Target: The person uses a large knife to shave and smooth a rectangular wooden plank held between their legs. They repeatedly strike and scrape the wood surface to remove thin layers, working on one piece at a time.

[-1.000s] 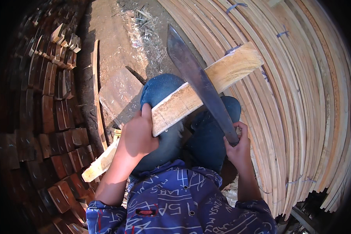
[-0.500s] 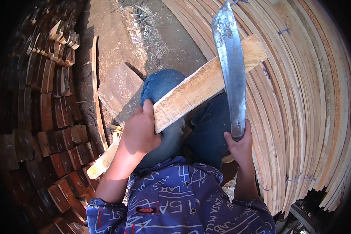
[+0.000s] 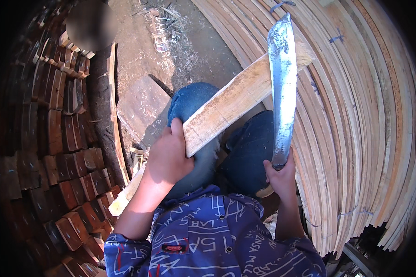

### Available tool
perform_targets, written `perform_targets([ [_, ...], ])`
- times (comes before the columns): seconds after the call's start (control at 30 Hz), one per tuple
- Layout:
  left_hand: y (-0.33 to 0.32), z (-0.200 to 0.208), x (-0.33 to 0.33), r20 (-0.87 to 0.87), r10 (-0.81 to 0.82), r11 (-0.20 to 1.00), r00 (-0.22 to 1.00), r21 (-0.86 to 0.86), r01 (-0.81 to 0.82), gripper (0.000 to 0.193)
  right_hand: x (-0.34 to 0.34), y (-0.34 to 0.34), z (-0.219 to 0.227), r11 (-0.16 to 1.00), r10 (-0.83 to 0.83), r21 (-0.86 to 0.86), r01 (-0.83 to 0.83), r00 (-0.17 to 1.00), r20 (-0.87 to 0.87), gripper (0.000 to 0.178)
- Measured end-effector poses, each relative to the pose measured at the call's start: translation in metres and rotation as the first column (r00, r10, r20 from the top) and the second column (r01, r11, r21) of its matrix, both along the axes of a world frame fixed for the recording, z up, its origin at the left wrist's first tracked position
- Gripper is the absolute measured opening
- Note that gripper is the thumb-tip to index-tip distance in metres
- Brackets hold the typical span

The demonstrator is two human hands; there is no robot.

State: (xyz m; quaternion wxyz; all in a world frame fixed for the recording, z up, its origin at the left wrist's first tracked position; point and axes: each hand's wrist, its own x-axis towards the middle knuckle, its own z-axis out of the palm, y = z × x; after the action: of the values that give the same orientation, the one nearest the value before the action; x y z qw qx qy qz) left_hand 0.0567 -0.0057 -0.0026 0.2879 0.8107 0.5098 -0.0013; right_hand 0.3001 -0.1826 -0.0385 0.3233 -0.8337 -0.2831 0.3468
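My left hand (image 3: 170,154) grips the near end of a pale wooden board (image 3: 231,101), which slants up to the right above my knees. In my right hand (image 3: 282,173) is a machete (image 3: 283,87), its long broad blade pointing up and away. From this view the blade crosses over the board's far part; whether the two touch, I cannot tell. The machete's handle is hidden inside my closed fingers. Beneath my left forearm, a second pale piece of wood (image 3: 125,191) sticks out.
Stacked dark wooden blocks (image 3: 69,166) fill the left side. Long pale wood strips (image 3: 356,129), tied in bundles, lie along the right. A flat brown slab (image 3: 141,108) rests on the ground beyond my left knee, beside a thin upright-lying strip (image 3: 112,101). Wood shavings (image 3: 171,37) litter the ground ahead.
The machete has shifted slightly to the right, its tip lower in view and its blade more upright. My left hand and the board have barely moved.
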Motion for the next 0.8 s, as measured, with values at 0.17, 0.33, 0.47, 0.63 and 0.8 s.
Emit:
perform_targets([
  [0.17, 0.0, 0.006, 0.001, -0.066, 0.019, 0.998, 0.998, -0.056, -0.022, 0.053, -0.01, 0.0, 0.013, 0.987, 0.162, -0.001, -0.162, 0.985, 0.057, 0.051],
  [0.33, 0.003, 0.003, 0.0, -0.02, -0.006, 0.997, 1.0, -0.074, 0.005, 0.054, 0.0, -0.001, -0.001, 0.999, 0.035, 0.03, -0.036, 0.999, 0.021, 0.051],
  [0.47, 0.001, 0.005, 0.004, -0.055, 0.021, 0.997, 0.998, -0.073, -0.025, 0.058, -0.004, 0.005, 0.01, 0.989, 0.148, -0.006, -0.148, 0.986, 0.074, 0.053],
  [0.63, 0.003, 0.003, 0.001, -0.063, 0.007, 0.998, 0.998, -0.061, -0.01, 0.057, -0.003, -0.002, 0.008, 0.975, 0.191, 0.084, -0.204, 0.971, 0.145, 0.051],
  [0.8, 0.005, -0.001, 0.002, 0.018, -0.004, 0.996, 1.0, -0.089, 0.005, 0.056, -0.002, -0.003, 0.0, 0.989, 0.101, 0.091, -0.114, 0.985, 0.139, 0.052],
])
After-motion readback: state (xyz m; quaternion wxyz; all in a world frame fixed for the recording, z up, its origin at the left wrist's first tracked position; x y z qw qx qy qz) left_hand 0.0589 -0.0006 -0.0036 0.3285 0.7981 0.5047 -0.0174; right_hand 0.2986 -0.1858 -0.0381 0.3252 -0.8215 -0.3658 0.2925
